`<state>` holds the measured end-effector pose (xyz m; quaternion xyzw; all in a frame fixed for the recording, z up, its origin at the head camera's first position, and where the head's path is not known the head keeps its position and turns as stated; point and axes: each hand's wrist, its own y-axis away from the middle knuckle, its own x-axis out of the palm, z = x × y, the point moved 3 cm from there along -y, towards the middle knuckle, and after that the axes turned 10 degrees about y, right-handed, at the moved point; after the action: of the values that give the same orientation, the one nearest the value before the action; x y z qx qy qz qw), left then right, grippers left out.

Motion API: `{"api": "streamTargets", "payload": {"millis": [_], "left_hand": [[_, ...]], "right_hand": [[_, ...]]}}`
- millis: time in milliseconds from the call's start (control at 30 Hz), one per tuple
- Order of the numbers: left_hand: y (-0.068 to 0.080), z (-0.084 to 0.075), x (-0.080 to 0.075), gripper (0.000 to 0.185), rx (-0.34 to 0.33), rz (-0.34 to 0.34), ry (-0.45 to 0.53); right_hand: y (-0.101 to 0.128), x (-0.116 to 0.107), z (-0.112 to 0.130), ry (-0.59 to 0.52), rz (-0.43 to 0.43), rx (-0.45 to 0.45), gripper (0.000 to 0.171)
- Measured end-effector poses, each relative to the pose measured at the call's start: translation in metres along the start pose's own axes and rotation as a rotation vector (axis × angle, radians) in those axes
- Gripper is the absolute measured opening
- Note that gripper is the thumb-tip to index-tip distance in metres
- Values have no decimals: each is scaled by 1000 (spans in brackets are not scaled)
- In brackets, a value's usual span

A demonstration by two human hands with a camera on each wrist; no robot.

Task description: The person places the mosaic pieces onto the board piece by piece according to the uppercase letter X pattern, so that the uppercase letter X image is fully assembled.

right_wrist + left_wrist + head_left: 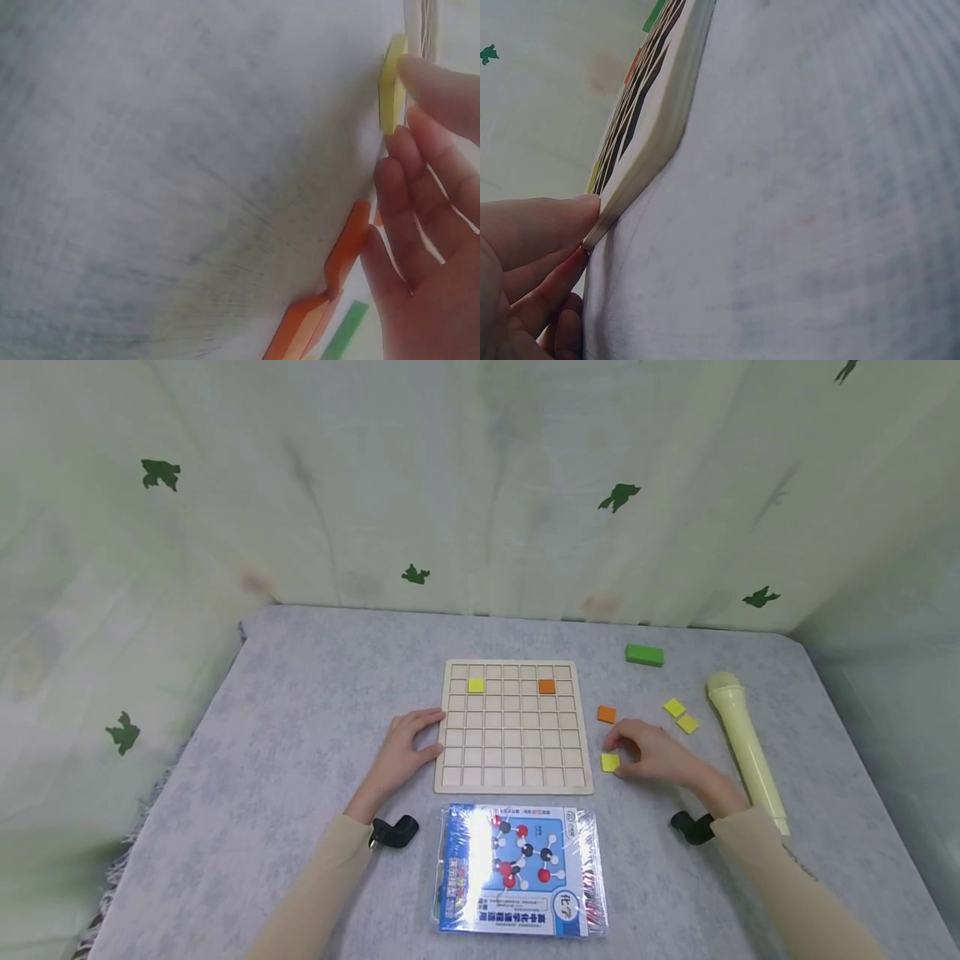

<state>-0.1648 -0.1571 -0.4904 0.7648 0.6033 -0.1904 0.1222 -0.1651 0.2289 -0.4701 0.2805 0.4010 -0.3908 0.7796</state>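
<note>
A wooden grid board point(513, 758) lies flat at the middle of the table, with one yellow tile point(476, 685) and one orange tile point(547, 687) set in its second row. My left hand point(433, 733) holds the board's left edge point(641, 154) between thumb and fingers point(544, 225). My right hand point(617, 752) is just right of the board and pinches a loose yellow tile point(610, 762) point(390, 86) between its fingertips point(439, 82). An orange tile point(346, 247) lies partly under that hand's fingers.
Another orange tile point(606, 714), two yellow tiles point(680, 716) and a green block point(644, 654) lie to the board's right. A pale yellow cylinder point(746, 747) lies at the far right. A wrapped blue box point(517, 870) sits near me. Curtains close the table's far side.
</note>
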Motion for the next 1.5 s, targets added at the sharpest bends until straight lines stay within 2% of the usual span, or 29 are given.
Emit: {"api": "streamTargets", "payload": {"millis": [100, 233, 400, 533, 700, 900, 1067, 1300, 1500], "left_hand": [[-1, 0, 0, 50, -2, 1, -1], [-1, 3, 0, 50, -3, 1, -2], [-1, 6, 0, 51, -3, -1, -9], [-2, 7, 0, 51, -8, 0, -10], [-2, 6, 1, 51, -6, 7, -7], [-2, 5, 1, 51, -3, 7, 4], [-2, 4, 0, 51, 9, 4, -3], [-2, 6, 0, 51, 6, 1, -3], [-2, 6, 1, 51, 1, 1, -7]], "right_hand": [[0, 2, 1, 21, -8, -20, 29], [-3, 1, 2, 46, -24, 30, 25], [-17, -6, 14, 29, -97, 50, 23], [-39, -11, 33, -11, -142, 26, 24], [-77, -6, 56, -57, -140, -12, 24], [-124, 7, 76, -58, -95, -65, 22], [-149, 19, 87, -13, -44, -73, 22], [-161, 27, 96, 106, -21, -59, 23], [-156, 22, 95, 70, -35, -31, 23]]}}
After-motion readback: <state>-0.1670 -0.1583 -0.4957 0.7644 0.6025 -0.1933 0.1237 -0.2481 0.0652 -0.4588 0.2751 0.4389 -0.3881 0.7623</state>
